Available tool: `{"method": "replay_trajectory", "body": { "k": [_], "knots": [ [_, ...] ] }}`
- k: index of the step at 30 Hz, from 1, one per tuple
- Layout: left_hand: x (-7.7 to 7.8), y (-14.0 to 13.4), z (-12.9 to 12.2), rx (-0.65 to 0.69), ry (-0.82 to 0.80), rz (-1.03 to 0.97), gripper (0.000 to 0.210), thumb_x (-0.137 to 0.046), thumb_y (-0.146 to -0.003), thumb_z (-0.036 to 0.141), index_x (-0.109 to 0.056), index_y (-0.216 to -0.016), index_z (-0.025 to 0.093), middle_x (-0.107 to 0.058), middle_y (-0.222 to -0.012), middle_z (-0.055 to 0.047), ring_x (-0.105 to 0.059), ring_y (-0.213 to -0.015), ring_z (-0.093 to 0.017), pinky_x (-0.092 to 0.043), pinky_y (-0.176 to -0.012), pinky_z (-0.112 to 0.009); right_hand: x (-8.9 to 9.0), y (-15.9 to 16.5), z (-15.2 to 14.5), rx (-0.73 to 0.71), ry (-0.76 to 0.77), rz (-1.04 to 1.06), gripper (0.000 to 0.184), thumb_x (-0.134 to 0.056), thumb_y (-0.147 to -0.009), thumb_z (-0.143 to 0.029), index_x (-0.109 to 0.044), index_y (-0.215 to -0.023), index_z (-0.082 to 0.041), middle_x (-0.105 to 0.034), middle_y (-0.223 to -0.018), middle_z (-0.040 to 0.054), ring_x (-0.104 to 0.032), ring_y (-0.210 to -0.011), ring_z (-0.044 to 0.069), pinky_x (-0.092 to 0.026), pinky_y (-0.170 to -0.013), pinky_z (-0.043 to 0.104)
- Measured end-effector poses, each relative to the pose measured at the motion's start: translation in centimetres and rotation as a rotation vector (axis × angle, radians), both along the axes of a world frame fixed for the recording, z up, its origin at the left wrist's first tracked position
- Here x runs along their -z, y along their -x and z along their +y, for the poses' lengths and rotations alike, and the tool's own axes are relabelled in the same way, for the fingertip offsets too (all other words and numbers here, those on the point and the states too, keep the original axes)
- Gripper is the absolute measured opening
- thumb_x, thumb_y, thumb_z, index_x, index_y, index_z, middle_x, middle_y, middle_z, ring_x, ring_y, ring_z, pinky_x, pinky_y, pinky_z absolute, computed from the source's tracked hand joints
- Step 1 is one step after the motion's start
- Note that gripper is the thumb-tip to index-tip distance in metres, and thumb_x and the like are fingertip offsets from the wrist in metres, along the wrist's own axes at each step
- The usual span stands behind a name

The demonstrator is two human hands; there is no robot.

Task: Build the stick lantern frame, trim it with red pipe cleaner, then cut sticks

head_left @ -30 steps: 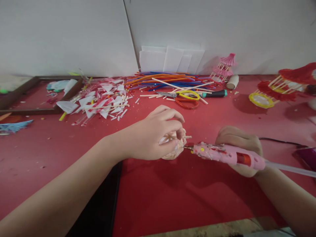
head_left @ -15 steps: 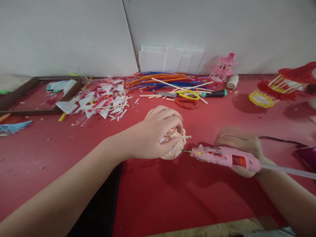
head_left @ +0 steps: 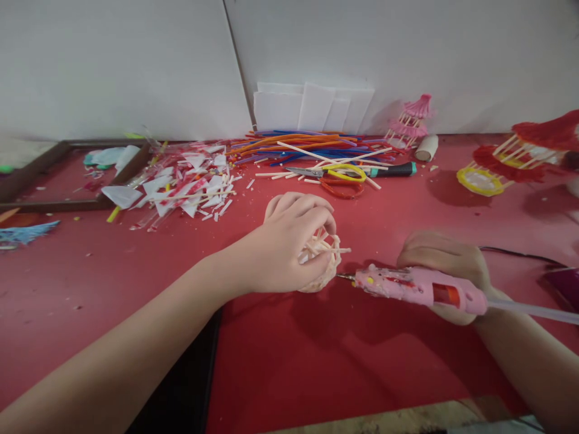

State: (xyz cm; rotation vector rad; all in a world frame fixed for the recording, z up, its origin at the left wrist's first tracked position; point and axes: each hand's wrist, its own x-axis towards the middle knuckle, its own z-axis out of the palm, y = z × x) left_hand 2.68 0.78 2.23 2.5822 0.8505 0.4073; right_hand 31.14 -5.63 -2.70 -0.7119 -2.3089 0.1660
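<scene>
Small round openwork piece of pale wooden sticks (head_left: 324, 279): on the red tabletop (head_left: 380, 367), front and centre, largely hidden beneath the left hand (head_left: 292, 247). Rim looks knobbly, sticks laid at angles with gaps between; a patch of white shows inside. One thin pale stick (head_left: 341, 250) crosses the top, its end poking out past the right edge.

Left fingers bent over the far side, thumb on the near side, clamped on the piece.

Right hand (head_left: 446, 259): fingers wrapped around a pink plastic glue gun (head_left: 418, 286), body smeared and lumpy towards the front, a yellow spot near the nozzle, translucent glue stick (head_left: 527, 310) jutting from the back. Metal tip at the piece's lower right; contact, cannot tell.
</scene>
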Motion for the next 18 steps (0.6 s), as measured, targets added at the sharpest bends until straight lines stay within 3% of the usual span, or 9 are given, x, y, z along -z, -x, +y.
{"method": "replay_trajectory", "body": {
  "k": [5, 9, 11, 14, 16, 18],
  "knots": [
    [0.0, 0.0, 0.0, -0.014, -0.008, 0.016, 0.021, -0.057, -0.081, 0.030, -0.055, -0.100, 0.021, -0.056, -0.121, -0.009, -0.043, -0.121, -0.031, -0.034, -0.104, -0.051, 0.2, -0.1, 0.0, -0.005, 0.006, 0.000, 0.016, -0.051, -0.088, -0.032, -0.057, -0.096, -0.019, -0.061, -0.071, 0.0082, -0.054, -0.065, 0.021, -0.046, -0.058, 0.038],
    [-1.0, -0.1, -1.0, -0.109, -0.017, 0.045, 0.022, -0.043, -0.094, 0.036, -0.053, -0.107, 0.021, -0.053, -0.127, -0.010, -0.043, -0.123, -0.031, -0.033, -0.105, -0.053, 0.1, -0.3, 0.0, -0.003, 0.025, 0.003, 0.018, -0.049, -0.091, -0.034, -0.057, -0.098, -0.019, -0.060, -0.072, 0.0086, -0.054, -0.065, 0.021, -0.045, -0.058, 0.038],
    [-1.6, -0.1, -2.2, -0.241, -0.068, 0.083, 0.044, -0.041, -0.094, 0.056, -0.051, -0.115, 0.018, -0.052, -0.126, -0.015, -0.045, -0.119, -0.035, -0.035, -0.102, -0.057, 0.0, -0.6, 0.0, 0.002, 0.028, -0.003, 0.018, -0.049, -0.091, -0.033, -0.057, -0.098, -0.019, -0.060, -0.071, 0.0086, -0.054, -0.065, 0.020, -0.044, -0.058, 0.038],
    [-2.2, -0.2, -4.1, -0.436, -0.195, 0.257, 0.097, -0.058, -0.063, 0.086, -0.046, -0.125, 0.012, -0.056, -0.113, -0.021, -0.049, -0.111, -0.046, -0.042, -0.091, -0.061, -0.1, -1.1, -0.1, 0.028, 0.036, -0.019, 0.018, -0.049, -0.091, -0.033, -0.058, -0.097, -0.019, -0.060, -0.071, 0.0087, -0.053, -0.063, 0.020, -0.043, -0.057, 0.038],
    [-2.3, -0.3, -5.2, -0.497, -0.264, 0.438, 0.105, -0.069, -0.059, 0.081, -0.039, -0.134, 0.013, -0.058, -0.110, -0.020, -0.055, -0.105, -0.045, -0.047, -0.084, -0.055, -0.1, -1.4, -0.1, 0.056, 0.040, -0.016, 0.019, -0.049, -0.092, -0.035, -0.058, -0.095, -0.019, -0.061, -0.071, 0.0088, -0.054, -0.064, 0.020, -0.044, -0.058, 0.038],
    [-2.2, -0.4, -5.6, -0.489, -0.293, 0.561, 0.097, -0.073, -0.064, 0.072, -0.039, -0.132, 0.012, -0.061, -0.101, -0.018, -0.061, -0.093, -0.040, -0.050, -0.074, -0.048, 0.0, -1.6, -0.1, 0.106, 0.028, 0.001, 0.018, -0.050, -0.091, -0.037, -0.058, -0.090, -0.020, -0.062, -0.071, 0.0077, -0.055, -0.064, 0.020, -0.046, -0.059, 0.038]
  ]
}}
